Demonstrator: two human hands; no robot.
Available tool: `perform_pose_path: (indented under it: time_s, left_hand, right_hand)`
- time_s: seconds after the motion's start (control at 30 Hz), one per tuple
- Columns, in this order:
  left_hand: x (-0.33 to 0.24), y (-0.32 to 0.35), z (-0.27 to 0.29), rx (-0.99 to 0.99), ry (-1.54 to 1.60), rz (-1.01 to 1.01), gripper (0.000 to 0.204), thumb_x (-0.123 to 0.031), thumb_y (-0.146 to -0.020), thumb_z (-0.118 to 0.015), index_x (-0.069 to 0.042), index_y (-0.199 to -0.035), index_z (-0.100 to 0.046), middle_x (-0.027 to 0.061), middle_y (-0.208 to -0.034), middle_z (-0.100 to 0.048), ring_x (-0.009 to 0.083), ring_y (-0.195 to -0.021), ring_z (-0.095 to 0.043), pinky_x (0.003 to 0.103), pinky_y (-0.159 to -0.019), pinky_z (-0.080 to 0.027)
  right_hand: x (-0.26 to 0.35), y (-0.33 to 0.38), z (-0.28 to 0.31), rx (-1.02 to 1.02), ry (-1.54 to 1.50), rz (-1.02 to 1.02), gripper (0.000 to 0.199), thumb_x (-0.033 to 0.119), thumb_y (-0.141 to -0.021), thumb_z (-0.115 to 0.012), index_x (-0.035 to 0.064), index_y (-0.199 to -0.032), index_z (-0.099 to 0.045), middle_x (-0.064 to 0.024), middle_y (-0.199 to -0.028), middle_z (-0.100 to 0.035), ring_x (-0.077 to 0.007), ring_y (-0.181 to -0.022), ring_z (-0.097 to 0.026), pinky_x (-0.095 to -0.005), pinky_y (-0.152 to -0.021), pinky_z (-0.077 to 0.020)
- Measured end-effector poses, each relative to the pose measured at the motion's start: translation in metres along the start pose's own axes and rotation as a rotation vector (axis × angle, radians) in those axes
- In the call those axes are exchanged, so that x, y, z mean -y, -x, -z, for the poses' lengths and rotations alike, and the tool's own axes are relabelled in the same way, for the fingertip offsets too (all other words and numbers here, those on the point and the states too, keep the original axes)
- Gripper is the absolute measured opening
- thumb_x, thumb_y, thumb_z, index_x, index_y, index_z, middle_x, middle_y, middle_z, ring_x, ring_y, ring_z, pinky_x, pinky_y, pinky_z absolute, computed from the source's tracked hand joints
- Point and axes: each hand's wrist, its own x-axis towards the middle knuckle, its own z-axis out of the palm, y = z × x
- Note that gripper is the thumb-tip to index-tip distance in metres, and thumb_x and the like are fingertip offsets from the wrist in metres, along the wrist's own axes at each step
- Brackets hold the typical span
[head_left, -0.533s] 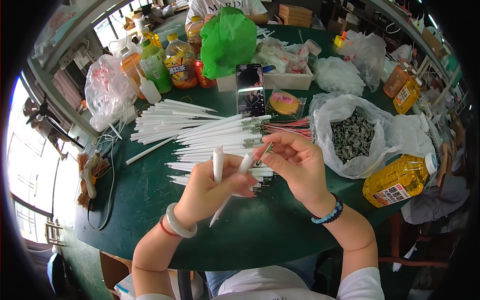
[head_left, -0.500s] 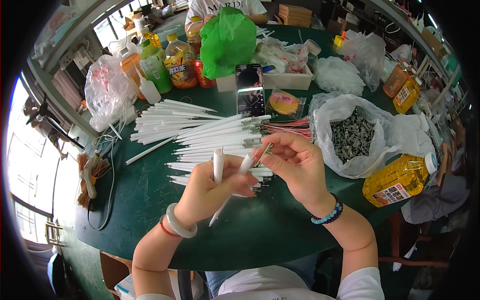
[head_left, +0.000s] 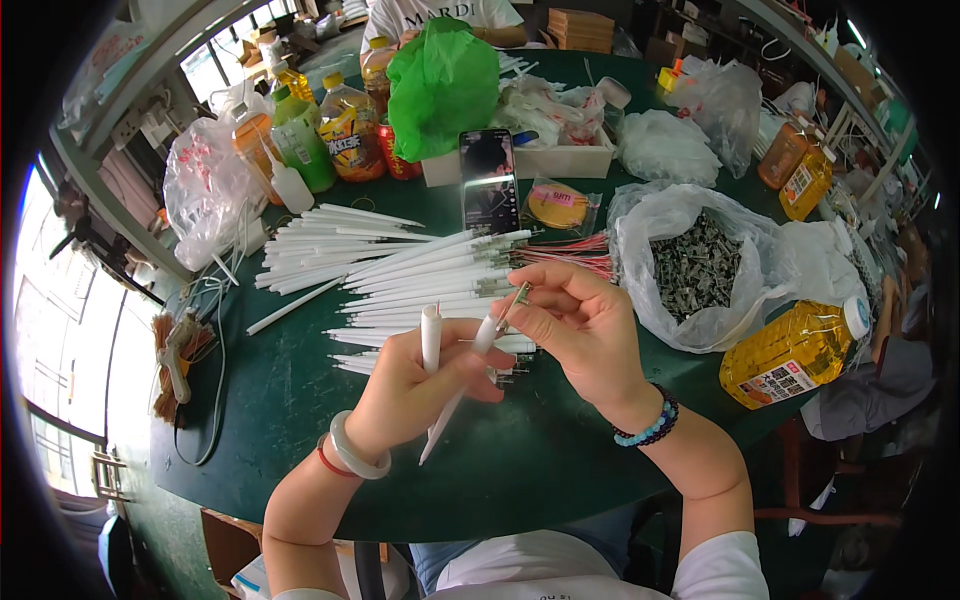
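My left hand (head_left: 415, 385) is closed around two white tapered tubes. One tube (head_left: 431, 342) stands nearly upright between thumb and fingers. The other tube (head_left: 485, 336) leans, its open top toward my right hand and its pointed end below my palm. My right hand (head_left: 592, 335) pinches a small narrow circuit board (head_left: 520, 295) between thumb and fingertips. The board's lower end is at the leaning tube's mouth; whether it has entered, I cannot tell. Just beyond my hands lies a pile of similar white tubes (head_left: 425, 275), several with small metallic ends.
Right of the pile, red wires (head_left: 582, 250) lie near a clear bag (head_left: 640, 300) of small dark electronic parts (head_left: 697, 265). A yellow oil bottle (head_left: 785, 355) stands at the right edge. Behind are a phone (head_left: 489, 185), drink bottles (head_left: 350, 130), a green bag (head_left: 443, 90) and another person.
The circuit board is tilted differently and its lower end sits closer to the leaning tube's mouth. Both hands keep their holds, and the whole view has shifted slightly.
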Motion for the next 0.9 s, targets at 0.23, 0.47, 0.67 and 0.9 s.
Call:
perform_pose_path:
  time_s: [0.23,0.47,0.67,0.9]
  left_hand:
    - [0.001,0.001,0.000,0.022,-0.016,-0.001,0.026,-0.007,-0.086,-0.046,0.004,-0.109,-0.050,0.0098,-0.090,-0.063,0.0129,-0.072,-0.062,0.024,-0.066,-0.049]
    - [0.000,0.002,-0.001,0.076,-0.070,0.012,0.026,-0.007,-0.088,-0.042,0.003,-0.110,-0.049,0.0093,-0.090,-0.062,0.0125,-0.071,-0.062,0.023,-0.065,-0.048]
    - [0.001,0.002,-0.002,0.081,-0.055,-0.007,0.026,-0.008,-0.088,-0.041,0.003,-0.111,-0.049,0.0081,-0.087,-0.062,0.0118,-0.070,-0.061,0.022,-0.063,-0.047]
    - [0.001,0.004,-0.002,0.074,-0.069,-0.017,0.025,-0.009,-0.088,-0.041,0.003,-0.109,-0.050,0.0080,-0.086,-0.062,0.0113,-0.069,-0.061,0.021,-0.062,-0.047]
  right_hand:
    - [0.000,-0.001,0.001,0.013,-0.034,-0.019,0.025,0.005,-0.079,-0.060,-0.0039,-0.101,-0.052,-0.0080,-0.081,-0.062,-0.0106,-0.077,-0.060,-0.0190,-0.067,-0.0468]
    - [0.004,-0.001,0.001,0.021,-0.019,-0.037,0.025,0.006,-0.079,-0.060,-0.0046,-0.100,-0.052,-0.0071,-0.078,-0.061,-0.0103,-0.073,-0.059,-0.0194,-0.065,-0.0474]
    - [0.008,0.000,-0.001,0.026,0.147,0.058,0.022,0.006,-0.079,-0.061,-0.0022,-0.098,-0.052,-0.0053,-0.076,-0.059,-0.0087,-0.070,-0.058,-0.0187,-0.063,-0.0465]
    - [-0.003,0.001,0.000,0.013,0.045,0.029,0.022,0.006,-0.078,-0.062,-0.0015,-0.096,-0.052,-0.0033,-0.078,-0.056,-0.0069,-0.071,-0.057,-0.0182,-0.062,-0.0456]
